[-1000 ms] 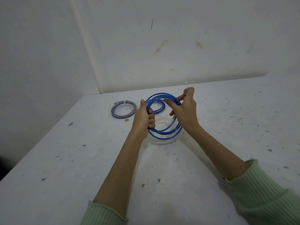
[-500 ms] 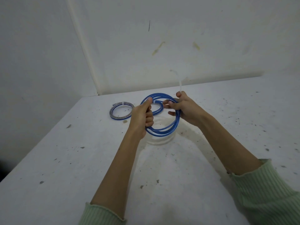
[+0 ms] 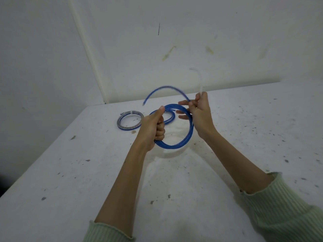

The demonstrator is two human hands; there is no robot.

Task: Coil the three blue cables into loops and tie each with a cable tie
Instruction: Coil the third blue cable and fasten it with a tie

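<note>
— while both arms reach out over the white table [image 3: 87, 180], what do the hands have?
— the left hand [image 3: 153, 127] is fisted around the left side of the blue cable coil [image 3: 183, 142], thumb up along it. the coil hangs above the table, upright, between the two hands.
— and the right hand [image 3: 201, 113]?
— it pinches a pale cable tie [image 3: 200, 81] that curls up past the fingers, and it touches the coil's right side. a loose cable end [image 3: 166, 89] arcs above, blurred.
— farther back?
— another blue cable [image 3: 170, 117] lies on the table behind the left hand. left of it lies a coiled cable [image 3: 130, 120] wearing a white tie.
</note>
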